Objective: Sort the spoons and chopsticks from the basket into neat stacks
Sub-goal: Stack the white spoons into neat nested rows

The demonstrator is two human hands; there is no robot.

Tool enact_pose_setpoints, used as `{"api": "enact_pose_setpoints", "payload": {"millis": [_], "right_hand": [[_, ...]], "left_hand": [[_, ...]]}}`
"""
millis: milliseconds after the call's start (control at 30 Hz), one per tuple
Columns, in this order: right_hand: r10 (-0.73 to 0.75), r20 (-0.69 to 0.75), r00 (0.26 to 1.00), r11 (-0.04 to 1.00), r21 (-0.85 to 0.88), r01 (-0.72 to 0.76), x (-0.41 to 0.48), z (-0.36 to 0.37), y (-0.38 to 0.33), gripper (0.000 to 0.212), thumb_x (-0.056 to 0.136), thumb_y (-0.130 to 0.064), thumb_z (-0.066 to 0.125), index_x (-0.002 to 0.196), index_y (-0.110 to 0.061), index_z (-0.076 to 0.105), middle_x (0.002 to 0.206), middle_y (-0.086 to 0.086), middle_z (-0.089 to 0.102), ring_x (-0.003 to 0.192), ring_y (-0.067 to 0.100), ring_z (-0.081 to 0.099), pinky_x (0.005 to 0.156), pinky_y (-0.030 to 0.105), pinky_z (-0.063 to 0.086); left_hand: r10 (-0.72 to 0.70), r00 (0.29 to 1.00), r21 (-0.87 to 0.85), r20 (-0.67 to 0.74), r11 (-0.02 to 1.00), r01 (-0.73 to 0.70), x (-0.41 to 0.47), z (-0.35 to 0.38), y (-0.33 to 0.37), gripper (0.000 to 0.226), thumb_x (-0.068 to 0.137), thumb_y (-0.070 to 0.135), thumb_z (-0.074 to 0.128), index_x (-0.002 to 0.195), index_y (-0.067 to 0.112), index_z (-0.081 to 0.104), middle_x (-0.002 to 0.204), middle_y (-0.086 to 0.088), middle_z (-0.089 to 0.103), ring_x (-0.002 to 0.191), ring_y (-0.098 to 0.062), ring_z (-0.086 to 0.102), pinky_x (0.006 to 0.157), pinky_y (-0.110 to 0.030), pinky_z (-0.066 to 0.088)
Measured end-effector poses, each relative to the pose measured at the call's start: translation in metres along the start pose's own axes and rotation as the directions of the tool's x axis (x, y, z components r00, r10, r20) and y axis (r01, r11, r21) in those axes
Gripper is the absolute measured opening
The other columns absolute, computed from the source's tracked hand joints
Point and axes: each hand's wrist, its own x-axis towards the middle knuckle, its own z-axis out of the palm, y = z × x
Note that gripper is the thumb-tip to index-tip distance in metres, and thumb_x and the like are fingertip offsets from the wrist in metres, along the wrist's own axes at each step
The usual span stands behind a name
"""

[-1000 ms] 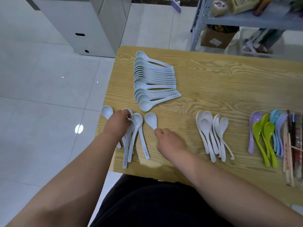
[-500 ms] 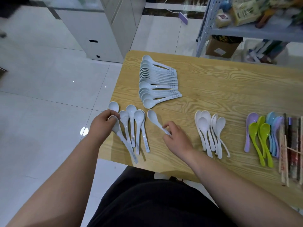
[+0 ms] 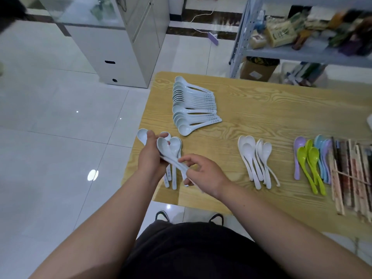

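At the near left corner of the table (image 3: 271, 113), a person handled a few pale spoons (image 3: 174, 144). The left hand (image 3: 150, 158) was curled round their necks, and it gripped the uppermost spoon (image 3: 164, 146) just behind its bowl. That spoon's handle ran across to the right hand (image 3: 203, 172), which pinched its far end between thumb and bent fingers. Beneath it lay the rest of the pale spoons, bowls pointing toward the table's far side and handles fanning back to its near edge. Whether they rested on the wood or were lifted by the left hand could not be told. One more spoon bowl (image 3: 142, 135) stuck out past the left hand, at the table's left edge.

Toward the table's far left side, a long row of spoons (image 3: 193, 105) lay overlapped, bowls left and handles right. Along the middle of the table's near edge sat a loose cluster of white spoons (image 3: 255, 158). At the table's right end, coloured spoons (image 3: 310, 168) in lilac, green and blue lay side by side, just beside a bundle of chopsticks (image 3: 346, 174). Beyond the table's far edge stood a metal shelf rack (image 3: 302, 52) with a cardboard box (image 3: 259, 70) under it, and off its far left corner a white cabinet (image 3: 112, 43).
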Motion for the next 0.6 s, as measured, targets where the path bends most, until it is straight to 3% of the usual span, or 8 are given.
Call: {"api": "enact_pose_setpoints", "payload": {"millis": [100,167,233,333,433,500,533,600], "right_hand": [[0.013,-0.021,1.0,1.0,0.021,-0.013,0.0,0.014,-0.004,0.028,0.093,-0.007,0.06,0.11,-0.028,0.068,0.101,-0.005,0.058,0.064,0.017,0.07,0.08,0.04,0.062],[0.019,-0.021,1.0,1.0,0.014,-0.019,0.004,0.024,-0.006,0.023,0.092,-0.016,0.069,0.109,-0.03,0.066,0.099,0.0,0.065,0.062,0.018,0.069,0.082,0.044,0.061],[0.047,-0.005,0.999,0.998,0.039,-0.047,0.008,0.032,-0.008,0.023,0.09,-0.02,0.072,0.107,-0.033,0.063,0.096,0.006,0.07,0.064,0.021,0.069,0.083,0.046,0.061],[0.107,0.008,0.994,0.994,0.019,-0.108,0.013,0.046,-0.012,0.027,0.09,-0.024,0.07,0.114,-0.03,0.058,0.09,0.005,0.074,0.065,0.017,0.067,0.08,0.039,0.061],[0.153,-0.075,0.985,0.977,-0.14,-0.162,0.016,0.061,-0.006,0.018,0.096,-0.029,0.059,0.113,-0.024,0.062,0.093,0.002,0.073,0.068,0.013,0.067,0.082,0.043,0.06],[0.187,-0.168,0.968,0.958,-0.188,-0.218,0.017,0.066,0.004,0.017,0.098,-0.027,0.053,0.108,-0.02,0.064,0.094,0.006,0.07,0.07,0.016,0.065,0.082,0.049,0.059],[0.206,-0.206,0.957,0.951,-0.188,-0.245,0.017,0.066,0.008,0.018,0.099,-0.028,0.051,0.109,-0.019,0.064,0.095,0.007,0.069,0.073,0.018,0.065,0.083,0.05,0.058],[0.235,-0.264,0.936,0.943,-0.17,-0.285,0.018,0.063,0.014,0.02,0.101,-0.031,0.051,0.111,-0.02,0.064,0.097,0.007,0.069,0.08,0.022,0.067,0.083,0.05,0.058]], "left_hand": [[-0.063,0.996,0.022,0.06,0.998,0.062,0.006,-0.006,0.006,0.036,0.097,0.048,0.057,0.09,0.013,0.066,0.081,0.0,0.064,0.077,-0.015,0.06,0.081,-0.033,0.049],[-0.111,0.987,0.014,0.114,0.994,0.11,0.012,-0.013,0.011,0.018,0.096,0.028,0.063,0.092,0.01,0.061,0.084,-0.003,0.061,0.076,-0.016,0.058,0.076,-0.034,0.05],[-0.133,0.978,-0.001,0.162,0.991,0.135,0.019,-0.021,0.016,0.007,0.092,0.012,0.061,0.094,0.006,0.057,0.089,-0.009,0.057,0.074,-0.018,0.058,0.071,-0.035,0.053],[-0.127,0.971,0.041,0.205,0.992,0.121,0.028,-0.028,0.022,0.003,0.093,0.01,0.058,0.094,0.008,0.056,0.087,-0.008,0.056,0.07,-0.018,0.058,0.068,-0.032,0.053],[-0.16,0.956,0.213,0.245,0.971,0.107,0.038,-0.033,0.023,0.016,0.091,0.026,0.062,0.097,0.011,0.062,0.088,-0.005,0.061,0.073,-0.017,0.06,0.077,-0.034,0.052],[-0.138,0.973,0.391,0.185,0.919,0.056,0.05,-0.043,0.024,0.03,0.087,0.043,0.058,0.098,0.016,0.067,0.094,-0.002,0.067,0.086,-0.02,0.066,0.088,-0.039,0.053],[-0.064,0.989,0.502,0.134,0.865,-0.012,0.06,-0.052,0.026,0.032,0.087,0.044,0.057,0.102,0.018,0.066,0.099,0.0,0.068,0.095,-0.022,0.068,0.092,-0.04,0.054],[0.133,0.988,0.695,0.074,0.704,-0.147,0.08,-0.074,0.031,0.031,0.089,0.034,0.058,0.117,0.019,0.06,0.109,0.0,0.064,0.1,-0.024,0.065,0.084,-0.037,0.054]]}}
